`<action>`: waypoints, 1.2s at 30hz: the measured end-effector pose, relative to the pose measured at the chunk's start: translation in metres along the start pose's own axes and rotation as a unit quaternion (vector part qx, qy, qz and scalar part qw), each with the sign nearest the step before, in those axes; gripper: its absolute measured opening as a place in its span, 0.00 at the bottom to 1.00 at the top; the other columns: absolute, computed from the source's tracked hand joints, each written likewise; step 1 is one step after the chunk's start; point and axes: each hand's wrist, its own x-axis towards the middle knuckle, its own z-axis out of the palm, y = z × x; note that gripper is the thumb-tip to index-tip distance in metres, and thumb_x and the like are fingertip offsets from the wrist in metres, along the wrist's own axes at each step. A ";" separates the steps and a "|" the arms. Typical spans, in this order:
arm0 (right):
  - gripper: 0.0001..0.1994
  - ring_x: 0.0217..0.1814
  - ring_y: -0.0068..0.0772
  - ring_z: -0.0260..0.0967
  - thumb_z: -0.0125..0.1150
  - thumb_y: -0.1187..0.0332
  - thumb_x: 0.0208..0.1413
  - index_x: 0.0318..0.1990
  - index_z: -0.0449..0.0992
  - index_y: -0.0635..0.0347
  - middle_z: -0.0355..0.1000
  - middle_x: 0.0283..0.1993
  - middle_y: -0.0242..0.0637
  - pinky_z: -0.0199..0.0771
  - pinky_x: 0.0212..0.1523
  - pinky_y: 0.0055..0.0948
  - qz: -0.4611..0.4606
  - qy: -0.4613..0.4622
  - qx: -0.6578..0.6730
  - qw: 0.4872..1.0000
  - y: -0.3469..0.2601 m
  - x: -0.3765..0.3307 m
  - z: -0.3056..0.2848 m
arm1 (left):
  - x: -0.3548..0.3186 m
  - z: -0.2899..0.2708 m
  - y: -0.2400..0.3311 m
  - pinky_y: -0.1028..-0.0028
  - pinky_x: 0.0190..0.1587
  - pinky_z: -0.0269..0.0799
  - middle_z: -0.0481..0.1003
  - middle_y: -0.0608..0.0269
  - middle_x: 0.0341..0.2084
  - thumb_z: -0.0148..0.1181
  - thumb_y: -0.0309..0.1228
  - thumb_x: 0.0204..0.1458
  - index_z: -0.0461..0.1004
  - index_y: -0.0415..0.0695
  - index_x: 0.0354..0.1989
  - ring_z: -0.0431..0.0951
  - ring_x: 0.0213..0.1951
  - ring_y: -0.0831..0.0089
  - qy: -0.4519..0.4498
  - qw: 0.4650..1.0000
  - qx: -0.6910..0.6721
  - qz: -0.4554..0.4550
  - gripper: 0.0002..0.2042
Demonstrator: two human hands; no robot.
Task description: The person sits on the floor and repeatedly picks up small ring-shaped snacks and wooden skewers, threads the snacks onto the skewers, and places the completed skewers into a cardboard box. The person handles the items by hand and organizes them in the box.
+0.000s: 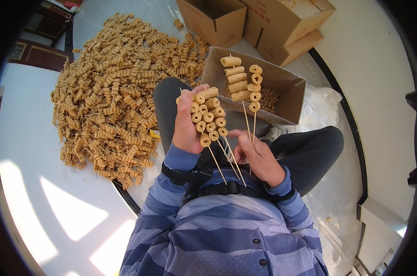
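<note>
My left hand (186, 124) is closed around a bunch of skewers (209, 115) threaded with short, hollow, golden-brown rolls, their bare sticks slanting down toward my lap. To the right, my right hand (259, 158) pinches the thin sticks of two more skewers (245, 83), which stand up and lean slightly apart. Its forefinger reaches toward the sticks of the left bunch. Beyond these skewers is an open cardboard box (289, 94) lined with plastic; similar rolls (269, 100) lie packed inside, partly hidden by the skewers I hold.
A large heap of loaded skewers (116, 92) spreads over the floor on the left. Open cardboard cartons (217, 23) stand at the far side, with another carton (282, 27) beside them. Clear plastic sheeting (325, 108) lies at the right, near the wall (383, 92).
</note>
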 end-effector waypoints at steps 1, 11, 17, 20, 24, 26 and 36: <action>0.27 0.24 0.19 0.63 0.38 0.49 0.74 0.59 0.71 0.65 0.65 0.25 0.27 0.66 0.27 0.21 -0.018 0.023 0.002 1.000 -0.003 0.003 -0.003 | -0.001 0.000 -0.002 0.68 0.36 0.81 0.75 0.57 0.44 0.49 0.57 0.64 0.65 0.40 0.59 0.80 0.35 0.65 -0.004 1.000 0.001 -0.009 0.30; 0.21 0.15 0.14 0.56 0.45 0.54 0.73 0.52 0.75 0.65 0.61 0.17 0.24 0.58 0.18 0.18 -0.054 -0.017 0.004 0.998 -0.066 0.048 -0.020 | -0.001 0.012 -0.009 0.70 0.46 0.80 0.74 0.57 0.51 0.51 0.60 0.61 0.60 0.40 0.66 0.78 0.45 0.71 -0.121 0.991 0.034 -0.035 0.37; 0.14 0.19 0.14 0.62 0.59 0.61 0.66 0.48 0.75 0.64 0.68 0.22 0.26 0.62 0.21 0.18 -0.025 0.077 0.033 0.996 -0.068 0.050 -0.013 | 0.000 0.016 -0.012 0.69 0.53 0.78 0.72 0.56 0.55 0.52 0.58 0.62 0.58 0.40 0.67 0.77 0.52 0.69 -0.111 0.992 0.041 -0.038 0.36; 0.14 0.28 0.17 0.70 0.64 0.62 0.62 0.45 0.77 0.64 0.75 0.29 0.31 0.71 0.31 0.20 -0.080 0.126 -0.026 0.988 -0.066 0.048 -0.012 | 0.001 0.020 -0.016 0.65 0.52 0.79 0.73 0.54 0.55 0.43 0.64 0.63 0.58 0.38 0.68 0.78 0.53 0.64 -0.089 0.993 0.041 -0.064 0.40; 0.13 0.40 0.19 0.74 0.66 0.62 0.61 0.44 0.79 0.64 0.79 0.37 0.34 0.75 0.43 0.23 -0.104 0.140 -0.041 0.984 -0.062 0.051 -0.011 | 0.000 0.021 -0.015 0.65 0.54 0.78 0.73 0.55 0.55 0.42 0.63 0.63 0.59 0.39 0.67 0.78 0.53 0.65 -0.118 0.990 0.031 -0.067 0.38; 0.14 0.41 0.19 0.74 0.66 0.62 0.61 0.45 0.79 0.65 0.79 0.38 0.35 0.75 0.44 0.23 -0.143 0.132 -0.022 0.981 -0.057 0.055 -0.007 | -0.001 0.020 -0.012 0.66 0.54 0.77 0.73 0.56 0.54 0.45 0.61 0.64 0.61 0.40 0.66 0.78 0.52 0.67 -0.116 0.990 0.024 -0.080 0.36; 0.14 0.35 0.17 0.69 0.59 0.60 0.66 0.47 0.79 0.63 0.75 0.33 0.32 0.70 0.38 0.21 -0.129 0.159 -0.046 0.978 -0.045 0.057 0.000 | -0.006 0.007 -0.014 0.65 0.51 0.78 0.76 0.56 0.50 0.37 0.58 0.67 0.67 0.40 0.60 0.79 0.49 0.65 -0.083 0.992 0.055 -0.073 0.32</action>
